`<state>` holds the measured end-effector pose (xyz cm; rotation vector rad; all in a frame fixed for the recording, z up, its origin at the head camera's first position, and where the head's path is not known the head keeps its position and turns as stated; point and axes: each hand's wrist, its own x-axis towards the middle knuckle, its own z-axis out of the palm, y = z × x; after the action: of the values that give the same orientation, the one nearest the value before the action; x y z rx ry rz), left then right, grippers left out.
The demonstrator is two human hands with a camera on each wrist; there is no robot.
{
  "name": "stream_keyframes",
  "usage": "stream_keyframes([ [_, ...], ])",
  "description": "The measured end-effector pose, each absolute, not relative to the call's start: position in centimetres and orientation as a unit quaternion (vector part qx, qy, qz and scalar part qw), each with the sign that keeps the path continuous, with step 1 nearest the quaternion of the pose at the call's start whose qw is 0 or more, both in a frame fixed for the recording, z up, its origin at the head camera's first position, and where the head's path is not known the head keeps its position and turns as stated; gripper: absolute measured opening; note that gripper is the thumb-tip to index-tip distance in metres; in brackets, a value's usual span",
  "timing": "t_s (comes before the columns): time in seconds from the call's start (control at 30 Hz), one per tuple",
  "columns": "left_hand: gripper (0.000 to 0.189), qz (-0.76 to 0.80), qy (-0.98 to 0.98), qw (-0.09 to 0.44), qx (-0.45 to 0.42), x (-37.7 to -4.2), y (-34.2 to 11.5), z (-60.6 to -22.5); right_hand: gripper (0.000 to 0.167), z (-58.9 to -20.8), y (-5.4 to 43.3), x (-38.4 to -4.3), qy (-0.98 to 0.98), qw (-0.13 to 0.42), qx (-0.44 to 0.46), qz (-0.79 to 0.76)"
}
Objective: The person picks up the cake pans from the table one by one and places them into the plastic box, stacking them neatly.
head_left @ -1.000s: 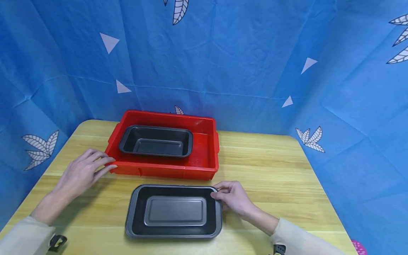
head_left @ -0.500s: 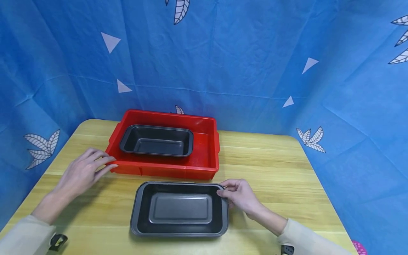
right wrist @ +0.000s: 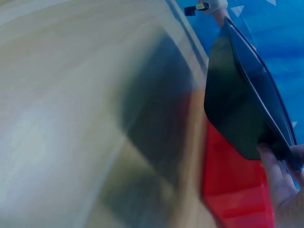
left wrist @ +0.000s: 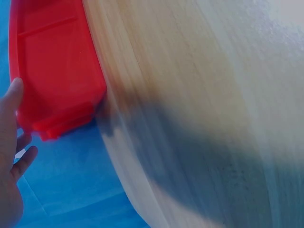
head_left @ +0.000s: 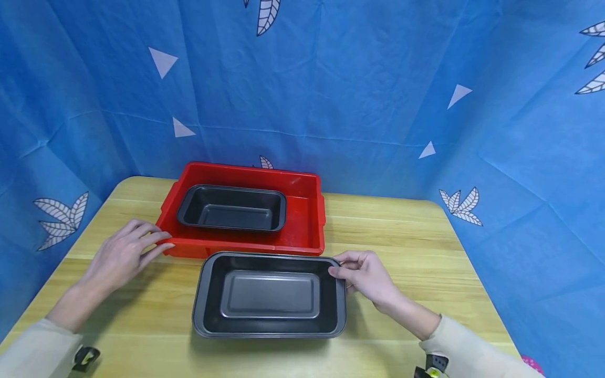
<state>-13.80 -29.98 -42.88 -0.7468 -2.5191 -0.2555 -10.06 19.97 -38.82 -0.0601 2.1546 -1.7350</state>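
Observation:
My right hand [head_left: 367, 275] pinches the right rim of a dark grey loaf pan [head_left: 270, 295], thumb inside and fingers outside. The pan is raised over the table, and its underside [right wrist: 230, 102] shows in the right wrist view. Its far edge overlaps the front of a red plastic bin [head_left: 302, 223] in the head view. My left hand [head_left: 124, 254] rests at the bin's front left corner, its fingers nearly straight. The thumb [left wrist: 15, 90] lies along the bin's edge in the left wrist view. Inside the bin sits a second black loaf pan [head_left: 235, 216], toward the left.
The bin stands at the back left of a wooden table [head_left: 402, 236] with rounded corners. A blue cloth [head_left: 302, 79] with leaf and triangle prints hangs behind and along both sides. Bare bin floor shows right of the second pan.
My right hand has lifted the grey loaf pan and carried it slightly right and away from me, toward the bin. My left hand, the bin and the second pan stay in place.

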Motion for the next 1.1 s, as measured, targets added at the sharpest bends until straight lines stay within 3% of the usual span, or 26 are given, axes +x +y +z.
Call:
stream_keyframes([
  [0.17, 0.092, -0.093, -0.924, 0.254, -0.269, -13.8, -29.8, -42.8, 0.034, -37.4, 20.0, -10.6, 0.77, 0.18, -0.019, -0.612],
  [0.47, 0.088, -0.093, -0.924, 0.252, -0.271, -13.9, -29.8, -42.8, 0.033, -35.4, 19.8, -11.9, 0.771, 0.171, -0.012, -0.613],
  [0.6, 0.058, -0.089, -0.927, 0.246, -0.271, -13.8, -29.8, -42.7, 0.032, -34.8, 19.8, -12.6, 0.775, 0.164, -0.011, -0.611],
  [0.67, 0.054, -0.088, -0.927, 0.246, -0.27, -13.8, -29.8, -42.7, 0.031, -34.6, 19.7, -13.0, 0.774, 0.161, -0.01, -0.612],
  [0.87, 0.088, -0.089, -0.92, 0.264, -0.277, -13.9, -29.8, -42.8, 0.031, -34.0, 19.3, -14.4, 0.768, 0.148, -0.002, -0.623],
  [1.1, 0.089, -0.091, -0.919, 0.267, -0.276, -13.8, -29.8, -42.8, 0.032, -33.5, 18.6, -15.9, 0.765, 0.146, 0.008, -0.627],
])
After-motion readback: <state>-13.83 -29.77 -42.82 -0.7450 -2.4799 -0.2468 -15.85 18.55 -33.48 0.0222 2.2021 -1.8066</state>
